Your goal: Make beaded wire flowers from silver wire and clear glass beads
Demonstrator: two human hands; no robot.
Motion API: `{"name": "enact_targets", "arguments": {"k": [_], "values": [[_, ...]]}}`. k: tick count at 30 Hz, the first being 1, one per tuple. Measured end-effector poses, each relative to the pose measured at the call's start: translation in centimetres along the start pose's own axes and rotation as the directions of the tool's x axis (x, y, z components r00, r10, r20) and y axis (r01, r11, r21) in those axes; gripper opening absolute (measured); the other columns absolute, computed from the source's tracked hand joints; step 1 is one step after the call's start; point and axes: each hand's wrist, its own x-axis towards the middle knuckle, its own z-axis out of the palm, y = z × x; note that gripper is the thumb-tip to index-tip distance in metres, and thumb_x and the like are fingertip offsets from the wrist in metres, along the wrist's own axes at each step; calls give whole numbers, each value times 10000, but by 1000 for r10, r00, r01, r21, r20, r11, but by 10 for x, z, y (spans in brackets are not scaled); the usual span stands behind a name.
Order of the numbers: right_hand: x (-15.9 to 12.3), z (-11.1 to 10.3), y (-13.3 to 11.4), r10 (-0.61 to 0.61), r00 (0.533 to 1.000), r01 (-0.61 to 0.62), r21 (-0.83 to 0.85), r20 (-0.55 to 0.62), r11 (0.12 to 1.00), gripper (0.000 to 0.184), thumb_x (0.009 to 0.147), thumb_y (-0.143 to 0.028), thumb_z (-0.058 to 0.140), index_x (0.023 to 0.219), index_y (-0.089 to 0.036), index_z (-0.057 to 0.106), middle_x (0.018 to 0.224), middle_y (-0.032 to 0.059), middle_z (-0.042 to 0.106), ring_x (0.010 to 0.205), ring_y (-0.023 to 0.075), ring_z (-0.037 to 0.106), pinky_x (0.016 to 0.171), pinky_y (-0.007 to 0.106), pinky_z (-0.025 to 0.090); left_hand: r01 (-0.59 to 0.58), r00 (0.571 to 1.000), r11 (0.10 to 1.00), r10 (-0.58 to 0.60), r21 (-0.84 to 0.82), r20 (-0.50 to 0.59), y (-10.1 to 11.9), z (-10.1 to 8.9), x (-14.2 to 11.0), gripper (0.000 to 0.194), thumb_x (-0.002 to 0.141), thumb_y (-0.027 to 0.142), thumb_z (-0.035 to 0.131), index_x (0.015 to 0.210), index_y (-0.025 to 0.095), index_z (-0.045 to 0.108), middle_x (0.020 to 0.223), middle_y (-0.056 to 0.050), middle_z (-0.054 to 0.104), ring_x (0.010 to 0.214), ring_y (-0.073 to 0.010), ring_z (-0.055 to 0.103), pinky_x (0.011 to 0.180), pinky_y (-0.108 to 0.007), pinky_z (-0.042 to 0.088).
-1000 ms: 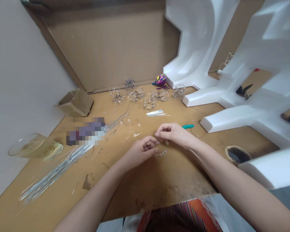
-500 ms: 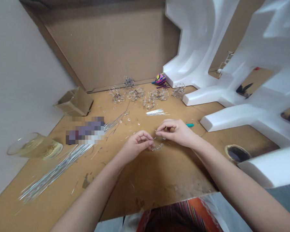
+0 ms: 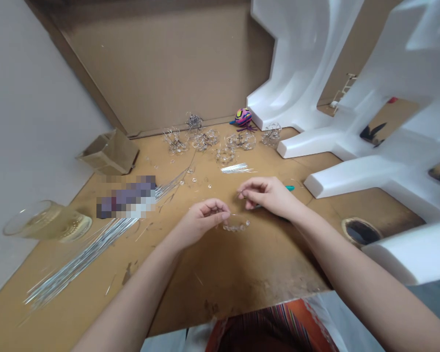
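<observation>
My left hand (image 3: 209,217) is closed in a pinch at the middle of the table, gripping a thin wire strung with clear beads (image 3: 236,228). The beaded wire curves out to the right of the fingertips, just above the tabletop. To its right and slightly farther off, my right hand (image 3: 261,194) is closed too, thumb and fingers pinching what looks like a thin wire. A gap separates the two hands. Beside my right hand the teal handle (image 3: 290,188) of a tool shows; most of that tool is hidden. A small bundle of short wires (image 3: 237,168) lies beyond the hands.
Several beaded wire pieces (image 3: 205,140) stand at the back near a colourful ball-like ornament (image 3: 243,117). Loose clear beads (image 3: 191,170) are scattered nearby. Leftward are long wires (image 3: 91,256), a tilted-looking glass (image 3: 51,222) and a cardboard box (image 3: 110,152). A white moulded frame (image 3: 337,181) borders the right.
My hands have drawn a little apart, and the beaded wire now hangs as a wider curve from my left fingers. My right hand has risen slightly away from it.
</observation>
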Motion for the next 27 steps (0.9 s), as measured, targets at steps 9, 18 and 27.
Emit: {"name": "enact_targets", "arguments": {"k": [9,18,27], "values": [[-3,-1,-5,48,986,-34,-86,162,996,191,761,-320,549,818,-147,605,633,-16,575,478,72,508,500,219,419,17,1000,997,-17,-69,1,-5,-2,3,169,746,312,606,778,153,560,632,31,544,562,-78,469,582,-218,376],[-5,-2,-10,50,971,-70,79,236,994,203,763,-342,570,830,-151,581,656,-19,560,481,63,488,462,203,371,10,998,992,-3,-127,55,-10,-2,5,170,766,319,582,829,161,575,622,30,542,565,-83,478,596,-227,384],[-3,-1,-4,67,983,-87,115,170,989,195,743,-327,596,827,-152,615,682,-3,643,361,19,328,371,193,230,40,996,991,-29,-127,89,-7,4,3,217,792,351,540,827,148,609,543,39,477,516,-79,422,543,-217,333]]}}
